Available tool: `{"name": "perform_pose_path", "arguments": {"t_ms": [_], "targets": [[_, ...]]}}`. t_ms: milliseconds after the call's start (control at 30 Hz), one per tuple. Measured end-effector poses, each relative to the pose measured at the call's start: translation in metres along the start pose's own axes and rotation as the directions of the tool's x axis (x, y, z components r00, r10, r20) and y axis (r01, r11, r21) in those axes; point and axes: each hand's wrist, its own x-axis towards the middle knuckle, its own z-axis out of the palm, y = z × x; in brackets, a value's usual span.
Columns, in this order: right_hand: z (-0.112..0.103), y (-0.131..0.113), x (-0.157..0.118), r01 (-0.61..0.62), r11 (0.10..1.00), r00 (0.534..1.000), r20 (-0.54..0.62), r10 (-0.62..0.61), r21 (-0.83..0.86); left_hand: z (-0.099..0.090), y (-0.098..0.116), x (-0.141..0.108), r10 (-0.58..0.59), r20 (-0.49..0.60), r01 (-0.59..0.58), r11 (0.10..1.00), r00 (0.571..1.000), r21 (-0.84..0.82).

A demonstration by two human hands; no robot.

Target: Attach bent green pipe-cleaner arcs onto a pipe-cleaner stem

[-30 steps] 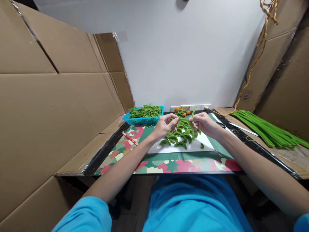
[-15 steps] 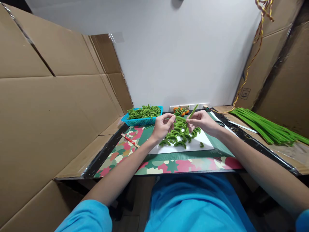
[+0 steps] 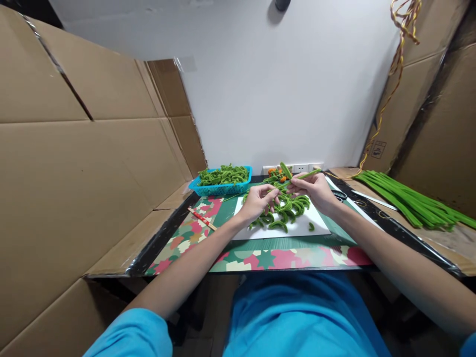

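Note:
Both hands are raised over a white sheet (image 3: 245,231) strewn with curved green pipe cleaner pieces (image 3: 278,225). My right hand (image 3: 310,189) pinches a green pipe cleaner (image 3: 285,170); one part sticks up to the left of the fingers, another points right past them. My left hand (image 3: 260,201) is closed, thumb against fingertips, at the end of a thin green length running toward the right hand. A small curled piece (image 3: 311,226) lies apart at the sheet's right. Behind the hands are orange bobbles with green stems (image 3: 277,174), partly covered.
A blue basket (image 3: 219,189) full of bent green pieces stands at back left. Chopsticks in a red wrapper (image 3: 201,218) lie on the patterned mat. To the right are black-handled scissors (image 3: 339,195) and a bundle of long green pipe cleaners (image 3: 405,198). Cardboard walls (image 3: 111,163) flank the table.
The pipe cleaner in my right hand has turned from steeply upright to leaning right, with another part now standing up at left. My left hand has shifted slightly right and lower.

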Motion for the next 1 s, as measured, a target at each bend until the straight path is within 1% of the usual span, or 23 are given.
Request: {"name": "perform_pose_path", "arguments": {"t_ms": [133, 200, 267, 367, 467, 533, 667, 733, 800, 867, 1000], "targets": [[-0.001, 0.002, -0.001, -0.013, 0.999, 0.996, 0.09, 0.017, -0.049, -0.007, 0.007, 0.0, -0.018, -0.094, 0.011, 0.997, 0.995, -0.077], [0.002, 0.002, -0.003, -0.022, 0.995, 0.991, 0.133, 0.035, -0.1, -0.01, 0.009, 0.0, -0.024, -0.128, 0.013, 0.996, 0.992, -0.086], [0.005, 0.001, -0.006, -0.025, 0.988, 0.985, 0.167, 0.051, -0.152, -0.012, 0.01, 0.0, -0.004, -0.154, -0.007, 0.997, 0.988, -0.07], [0.01, 0.002, -0.01, -0.023, 0.976, 0.968, 0.238, 0.076, -0.216, -0.011, 0.009, 0.001, 0.057, -0.169, -0.061, 0.998, 0.984, -0.014], [0.013, 0.006, -0.012, -0.032, 0.966, 0.95, 0.292, 0.109, -0.258, -0.009, 0.007, 0.001, 0.093, -0.148, -0.089, 0.996, 0.985, 0.03], [0.013, 0.009, -0.012, -0.044, 0.962, 0.947, 0.296, 0.126, -0.268, -0.008, 0.005, 0.001, 0.098, -0.139, -0.094, 0.995, 0.985, 0.033], [0.013, 0.015, -0.011, -0.057, 0.96, 0.96, 0.251, 0.128, -0.273, -0.006, 0.002, 0.001, 0.088, -0.149, -0.088, 0.996, 0.985, 0.011], [0.013, 0.017, -0.011, -0.049, 0.958, 0.962, 0.244, 0.121, -0.283, -0.004, 0.001, 0.0, 0.099, -0.135, -0.096, 0.995, 0.986, 0.028], [0.013, 0.019, -0.01, -0.017, 0.953, 0.96, 0.26, 0.1, -0.303, -0.004, 0.001, -0.001, 0.123, -0.109, -0.118, 0.991, 0.986, 0.058], [0.014, 0.02, -0.01, 0.048, 0.938, 0.956, 0.289, 0.057, -0.344, -0.004, 0.002, -0.001, 0.135, -0.076, -0.129, 0.988, 0.988, 0.081], [0.015, 0.02, -0.008, 0.205, 0.888, 0.943, 0.327, -0.066, -0.411, -0.008, 0.003, -0.001, 0.093, -0.009, -0.091, 0.99, 0.996, 0.108]]}}
